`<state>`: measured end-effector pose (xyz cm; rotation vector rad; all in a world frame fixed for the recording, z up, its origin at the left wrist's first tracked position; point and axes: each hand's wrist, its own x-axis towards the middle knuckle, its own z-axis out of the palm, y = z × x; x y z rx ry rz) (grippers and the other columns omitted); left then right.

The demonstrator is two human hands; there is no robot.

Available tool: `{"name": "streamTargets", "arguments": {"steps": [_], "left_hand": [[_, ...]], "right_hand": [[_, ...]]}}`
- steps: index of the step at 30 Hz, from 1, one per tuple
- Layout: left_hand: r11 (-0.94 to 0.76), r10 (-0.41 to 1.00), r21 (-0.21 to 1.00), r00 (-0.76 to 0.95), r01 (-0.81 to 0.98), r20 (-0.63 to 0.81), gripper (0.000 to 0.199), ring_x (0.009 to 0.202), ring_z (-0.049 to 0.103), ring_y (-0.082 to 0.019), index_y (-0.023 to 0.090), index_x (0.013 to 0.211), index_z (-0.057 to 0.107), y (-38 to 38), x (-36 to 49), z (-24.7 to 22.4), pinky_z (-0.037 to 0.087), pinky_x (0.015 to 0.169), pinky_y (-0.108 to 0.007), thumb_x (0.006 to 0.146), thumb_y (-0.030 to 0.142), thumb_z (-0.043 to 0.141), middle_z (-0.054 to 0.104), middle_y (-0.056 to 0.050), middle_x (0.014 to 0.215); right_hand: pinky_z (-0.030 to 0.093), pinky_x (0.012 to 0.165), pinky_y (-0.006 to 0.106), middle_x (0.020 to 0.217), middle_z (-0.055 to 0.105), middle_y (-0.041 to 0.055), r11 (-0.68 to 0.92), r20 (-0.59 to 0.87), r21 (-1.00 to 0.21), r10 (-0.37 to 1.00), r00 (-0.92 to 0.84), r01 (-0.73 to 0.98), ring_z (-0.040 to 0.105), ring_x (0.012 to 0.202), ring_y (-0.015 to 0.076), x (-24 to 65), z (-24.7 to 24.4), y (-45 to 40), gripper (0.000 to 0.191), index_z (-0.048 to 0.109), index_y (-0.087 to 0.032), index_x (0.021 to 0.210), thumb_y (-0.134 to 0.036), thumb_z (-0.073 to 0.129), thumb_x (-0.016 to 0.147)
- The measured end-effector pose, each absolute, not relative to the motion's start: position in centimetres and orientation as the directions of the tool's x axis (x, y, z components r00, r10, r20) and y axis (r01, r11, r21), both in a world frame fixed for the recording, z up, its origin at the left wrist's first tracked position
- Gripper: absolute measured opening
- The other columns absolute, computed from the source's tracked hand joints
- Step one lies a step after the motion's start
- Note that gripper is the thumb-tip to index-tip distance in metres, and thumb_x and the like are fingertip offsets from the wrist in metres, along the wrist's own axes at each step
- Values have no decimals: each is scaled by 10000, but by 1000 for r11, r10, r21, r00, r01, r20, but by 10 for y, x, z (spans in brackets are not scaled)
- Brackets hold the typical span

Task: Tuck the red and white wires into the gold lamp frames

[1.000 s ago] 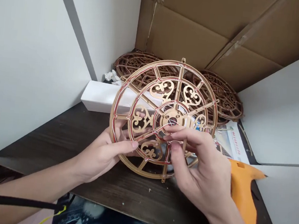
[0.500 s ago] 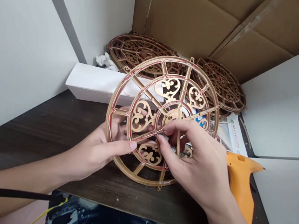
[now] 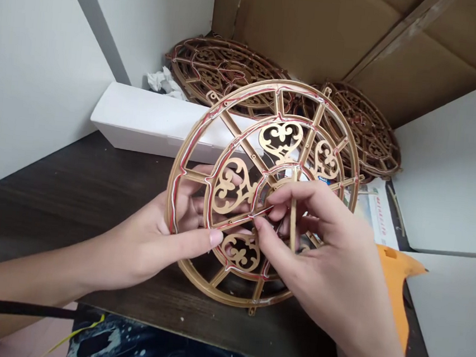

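Note:
A round gold openwork frame (image 3: 230, 123), with scroll ornaments and red and white wires along its rings and spokes, is held tilted above the dark table. My left hand (image 3: 173, 239) grips its left side, thumb in front and fingers behind, seen through the openings. My right hand (image 3: 319, 248) is at the centre, its thumb and forefinger closed round the red and white wire (image 3: 263, 210) beside the inner ring. The right hand's other fingers are partly hidden behind a spoke.
A long white box (image 3: 142, 119) lies behind the frame, near crumpled white paper (image 3: 165, 83). Similar wired frames (image 3: 232, 68) lie at the back against cardboard (image 3: 294, 32). An orange tool (image 3: 397, 272) and printed paper (image 3: 380, 212) are on the right. White panels flank the table (image 3: 107, 180).
The frame has tilted a little and its upper part has shifted right. My right thumb and forefinger have moved slightly right with the wire. The background has shifted slightly in view.

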<state>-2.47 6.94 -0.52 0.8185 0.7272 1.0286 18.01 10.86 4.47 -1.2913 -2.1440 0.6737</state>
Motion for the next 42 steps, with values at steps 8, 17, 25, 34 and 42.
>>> {"name": "streamTargets", "arguments": {"steps": [8,17,25,34,42], "left_hand": [[279,913,866,394,-415,-105,313,1420,566,-251,335,1241,749,73,-24,-1,545,1097,-333,959,203,714,724,8,1392],[310,916,822,383,-477,-124,418,1388,597,-206,383,1311,682,70,-24,-5,587,972,-244,951,177,730,719,41,1399],[324,913,793,389,-515,-121,517,1376,610,-208,361,1354,646,71,-22,-6,584,979,-248,916,102,740,723,37,1395],[338,910,808,386,-483,-150,552,1352,630,-222,324,1319,702,75,-22,4,567,1040,-260,851,38,774,744,26,1361],[320,899,819,425,-477,-104,440,1186,733,-228,336,1365,681,73,-25,-4,619,967,-315,958,172,712,765,-8,1321]], "right_hand": [[510,550,207,810,615,-65,389,144,-630,909,-391,672,580,585,64,182,51,111,194,598,-253,979,-169,703,838],[496,535,176,803,601,-67,372,94,-667,902,-422,646,595,623,65,185,52,111,202,592,-267,1004,-154,687,865],[518,559,205,798,600,-72,347,63,-643,912,-405,682,597,616,79,185,53,109,198,594,-283,1023,-183,679,875],[492,568,243,788,624,-49,343,32,-613,911,-411,712,608,639,102,182,58,114,193,594,-258,997,-174,692,854],[500,584,239,790,635,-47,360,-3,-630,885,-466,688,641,690,120,186,60,116,179,591,-263,1024,-201,683,883]]}}
